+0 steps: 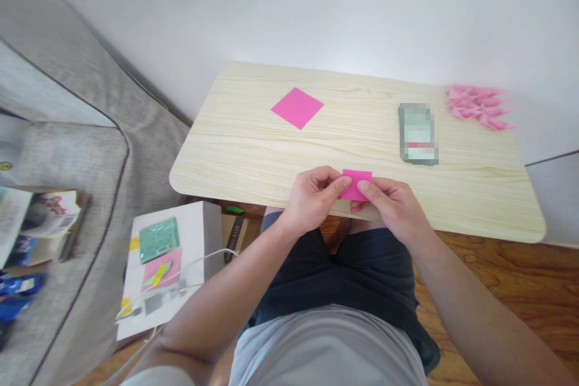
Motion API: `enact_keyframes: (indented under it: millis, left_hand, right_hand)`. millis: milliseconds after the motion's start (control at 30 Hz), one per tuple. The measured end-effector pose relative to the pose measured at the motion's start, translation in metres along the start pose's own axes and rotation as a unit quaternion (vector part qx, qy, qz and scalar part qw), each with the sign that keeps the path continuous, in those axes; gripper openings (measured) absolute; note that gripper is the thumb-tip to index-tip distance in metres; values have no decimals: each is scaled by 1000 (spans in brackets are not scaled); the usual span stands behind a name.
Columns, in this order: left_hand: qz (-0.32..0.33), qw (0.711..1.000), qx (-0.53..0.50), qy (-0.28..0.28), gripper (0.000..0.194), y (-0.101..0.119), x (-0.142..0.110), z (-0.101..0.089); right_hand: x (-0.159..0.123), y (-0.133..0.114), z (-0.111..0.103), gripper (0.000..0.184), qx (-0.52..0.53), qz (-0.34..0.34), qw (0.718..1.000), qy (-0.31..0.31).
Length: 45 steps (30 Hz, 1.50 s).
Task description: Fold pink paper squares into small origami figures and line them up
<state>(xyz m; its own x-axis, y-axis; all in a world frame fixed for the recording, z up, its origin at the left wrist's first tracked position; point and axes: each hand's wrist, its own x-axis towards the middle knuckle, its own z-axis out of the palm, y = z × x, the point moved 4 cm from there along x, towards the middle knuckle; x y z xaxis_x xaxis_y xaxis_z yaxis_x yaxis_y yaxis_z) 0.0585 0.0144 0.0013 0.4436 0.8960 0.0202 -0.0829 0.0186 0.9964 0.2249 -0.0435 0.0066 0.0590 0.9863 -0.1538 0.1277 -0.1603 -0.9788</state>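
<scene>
A small folded piece of pink paper (pixel 357 177) is held up over the near edge of the table. My left hand (pixel 316 196) pinches its left side, thumb on the front face. On the right side, my right hand (pixel 391 202) grips it the same way, with fingers behind the paper. Farther back on the table lies a flat pink paper square (pixel 297 108), turned like a diamond and touched by neither hand. Several folded pink paper pieces (pixel 479 107) sit in a cluster at the table's far right corner.
A phone-like object (pixel 418 134), blurred out, lies right of centre on the light wooden table (pixel 239 157). Left of the table, a white box (pixel 194 223) carries a green packet (pixel 159 239), pink sheets and white cables. A grey sofa (pixel 154 126) stands at the left.
</scene>
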Motion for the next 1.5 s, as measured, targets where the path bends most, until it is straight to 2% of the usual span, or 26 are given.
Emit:
enact_keyframes:
  millis: [100, 300, 433, 600, 733, 867, 1033, 1133, 1267, 1367, 1500]
  left_hand:
    - [9, 1000, 6, 10, 37, 0, 2, 0]
    - [12, 1000, -12, 25, 40, 1, 2, 0]
    - [12, 999, -22, 31, 40, 2, 3, 0]
    - [4, 999, -14, 37, 44, 2, 3, 0]
    - [5, 1000, -3, 13, 42, 3, 0, 3]
    - [14, 997, 64, -50, 41, 8, -5, 8]
    - [16, 989, 125, -83, 41, 13, -6, 8]
    - [13, 987, 124, -100, 42, 14, -5, 7]
    - [2, 986, 108, -126, 44, 12, -2, 6]
    - [-12, 987, 86, -135, 46, 11, 0, 6]
    - [-23, 993, 24, -112, 40, 9, 5, 7]
  right_hand:
    - [-1, -5, 2, 43, -22, 3, 999, -45]
    - [-1, -2, 1, 45, 14, 13, 998, -63]
    - [-2, -1, -1, 43, 34, 8, 998, -53]
    - [-4, 1, -2, 43, 23, 9, 997, -72]
    - [-4, 2, -3, 40, 49, -6, 998, -48]
    - [-4, 2, -6, 42, 51, -1, 998, -29]
    - [-4, -2, -12, 40, 68, -16, 998, 7]
    - [-5, -4, -12, 37, 70, -40, 997, 10]
    - [-5, 2, -13, 34, 112, -21, 993, 12]
    - [-6, 2, -15, 38, 73, -35, 997, 19]
    - [-8, -4, -18, 39, 17, -82, 995, 48]
